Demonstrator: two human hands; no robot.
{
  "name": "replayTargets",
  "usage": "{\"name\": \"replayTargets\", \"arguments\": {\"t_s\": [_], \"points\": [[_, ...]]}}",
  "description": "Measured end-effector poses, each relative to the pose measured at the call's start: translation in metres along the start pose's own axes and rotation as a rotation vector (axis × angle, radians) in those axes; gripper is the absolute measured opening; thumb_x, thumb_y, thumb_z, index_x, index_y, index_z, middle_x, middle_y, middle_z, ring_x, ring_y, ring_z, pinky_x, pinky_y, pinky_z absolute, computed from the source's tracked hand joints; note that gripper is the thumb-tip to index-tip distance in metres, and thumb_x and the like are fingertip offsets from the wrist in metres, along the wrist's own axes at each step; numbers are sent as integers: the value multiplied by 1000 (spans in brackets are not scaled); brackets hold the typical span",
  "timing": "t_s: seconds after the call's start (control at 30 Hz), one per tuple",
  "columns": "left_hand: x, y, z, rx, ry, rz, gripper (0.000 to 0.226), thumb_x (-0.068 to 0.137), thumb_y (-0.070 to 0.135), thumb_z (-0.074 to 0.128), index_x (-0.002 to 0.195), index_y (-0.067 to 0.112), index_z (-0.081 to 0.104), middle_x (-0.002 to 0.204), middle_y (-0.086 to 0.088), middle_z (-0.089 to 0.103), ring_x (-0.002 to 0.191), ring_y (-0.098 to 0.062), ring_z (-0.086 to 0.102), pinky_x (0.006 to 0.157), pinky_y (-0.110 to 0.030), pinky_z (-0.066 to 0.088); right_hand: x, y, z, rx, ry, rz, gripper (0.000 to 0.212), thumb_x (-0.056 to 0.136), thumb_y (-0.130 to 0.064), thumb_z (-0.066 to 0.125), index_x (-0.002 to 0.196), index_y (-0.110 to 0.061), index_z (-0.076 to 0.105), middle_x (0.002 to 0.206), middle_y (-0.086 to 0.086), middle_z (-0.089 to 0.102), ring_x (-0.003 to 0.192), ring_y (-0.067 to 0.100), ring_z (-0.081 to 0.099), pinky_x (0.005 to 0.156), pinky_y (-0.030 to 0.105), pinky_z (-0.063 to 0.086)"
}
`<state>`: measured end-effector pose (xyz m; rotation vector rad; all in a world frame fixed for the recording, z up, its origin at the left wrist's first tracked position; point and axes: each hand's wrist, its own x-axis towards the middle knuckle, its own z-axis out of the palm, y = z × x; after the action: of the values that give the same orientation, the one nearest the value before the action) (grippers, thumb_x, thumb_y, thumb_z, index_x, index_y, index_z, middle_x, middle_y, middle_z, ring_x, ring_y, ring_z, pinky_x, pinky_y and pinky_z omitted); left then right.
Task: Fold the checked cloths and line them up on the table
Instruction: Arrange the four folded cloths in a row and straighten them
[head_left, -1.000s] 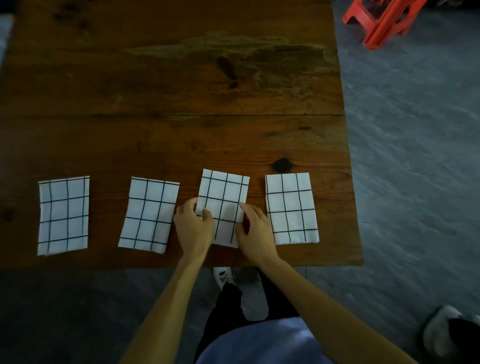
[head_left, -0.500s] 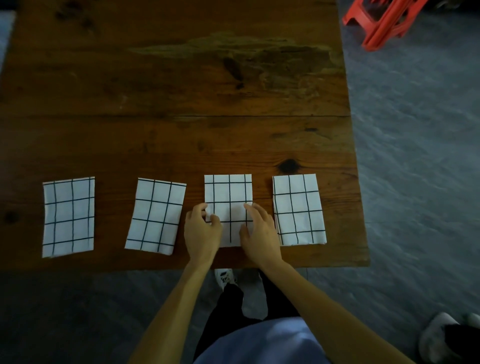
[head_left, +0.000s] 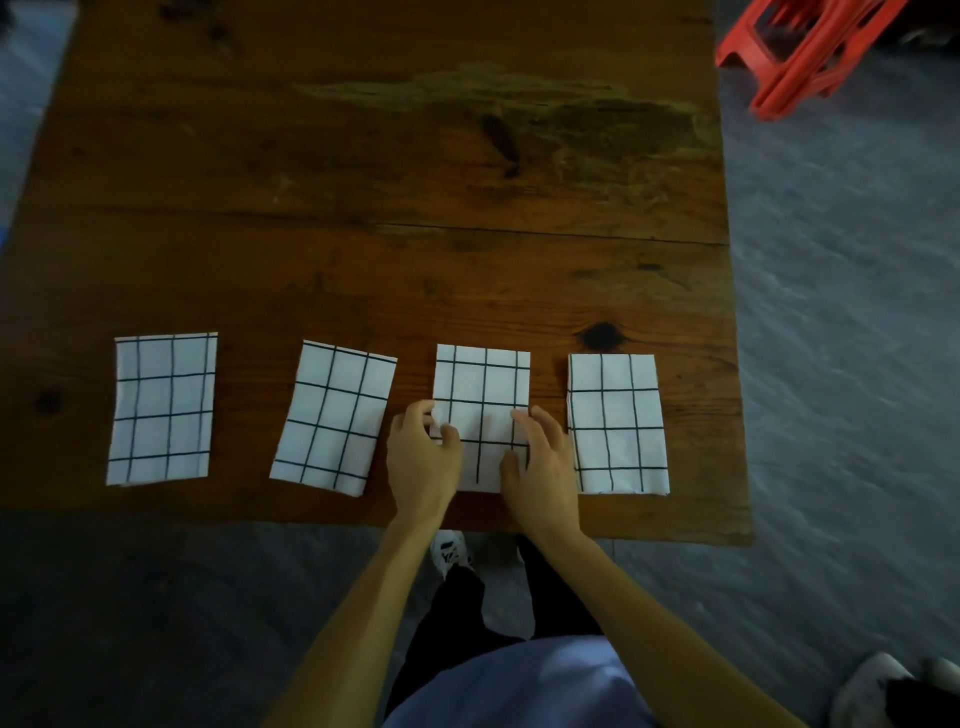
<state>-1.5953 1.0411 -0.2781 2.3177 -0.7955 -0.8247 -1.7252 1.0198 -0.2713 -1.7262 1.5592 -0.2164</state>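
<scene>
Clearly these are light, limp pieces of fabric, so each will bend, slide and come unfolded easily if tugged from one corner. Going from the left along the near edge of the wooden table (head_left: 363, 270), the first cloth (head_left: 162, 409) lies folded flat and roughly square to the edge, well apart from its neighbour. Next, the second cloth (head_left: 333, 417) is folded too but sits tilted, its top leaning to the right, so it likely wants a small turn. Then comes the left hand (head_left: 422, 460), fingers curled onto the left edge of the third cloth (head_left: 483, 400), seemingly pinching it between thumb and fingertips. This cloth lies nearly straight between the two hands. On its right edge the right hand (head_left: 540, 467) rests with fingers loosely spread and pressing down on the fabric, not gripping it. Last, the fourth cloth (head_left: 617, 423) lies folded just beside that hand, near the table's right end. Such thin layers are best moved by holding both long edges at once and sliding them flat, since lifting one side would probably spill the fold open.
</scene>
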Motion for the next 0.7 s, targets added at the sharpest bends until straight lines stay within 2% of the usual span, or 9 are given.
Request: {"name": "replayTargets", "arguments": {"t_s": [0.07,0.13,0.2,0.3,0.37,0.53,0.63,0.7], "points": [[2,-3,-9,0,51,-13,38,92,19,58,128,16,51,120,-4,53,100,-13,56,81,-26,49,-1,-7,3,-32,29,-102,48,92,-11,58,138,-19,47,149,2,36,137,18,32,106,24,31],[9,-11,-24,19,130,-27,38,92,19,57,129,16,51,122,-4,53,105,-11,52,82,-24,44,0,-22,8,-28,-24,-177,47,93,-12,56,138,-19,47,146,1,40,137,15,33,110,28,32],[20,-28,-43,58,199,-31,39,91,18,58,130,15,51,127,-7,52,114,-16,49,88,-27,44,1,-42,20,19,-134,-222,46,95,-15,54,140,-20,44,143,-1,43,134,13,36,107,22,30],[39,-57,-72,161,239,-71,43,91,21,58,132,15,48,136,-10,48,128,-26,41,101,-41,42,5,-69,46,84,-262,-218,48,96,-19,53,143,-23,40,140,-1,47,123,16,49,96,22,41],[48,-71,-85,189,233,-105,46,91,22,58,134,15,46,138,-10,46,129,-27,39,103,-45,40,5,-84,65,129,-316,-141,51,96,-21,55,144,-23,38,142,1,45,124,18,48,97,28,44],[52,-81,-96,180,184,-120,45,91,22,58,135,15,45,135,-10,47,125,-25,42,98,-39,43,1,-100,92,131,-327,-99,57,95,-21,57,147,-24,33,152,0,35,138,19,34,110,40,38],[46,-75,-94,136,156,-116,45,91,22,59,134,15,46,132,-10,49,121,-24,45,87,-28,40,3,-101,95,106,-320,-92,60,95,-18,57,148,-26,30,156,-2,27,142,19,27,111,35,32],[43,-75,-91,144,157,-101,46,90,23,60,133,15,46,131,-10,49,120,-24,46,85,-27,39,5,-100,94,96,-304,-89,61,95,-17,56,149,-26,29,157,-2,26,143,18,25,111,33,29]]}}
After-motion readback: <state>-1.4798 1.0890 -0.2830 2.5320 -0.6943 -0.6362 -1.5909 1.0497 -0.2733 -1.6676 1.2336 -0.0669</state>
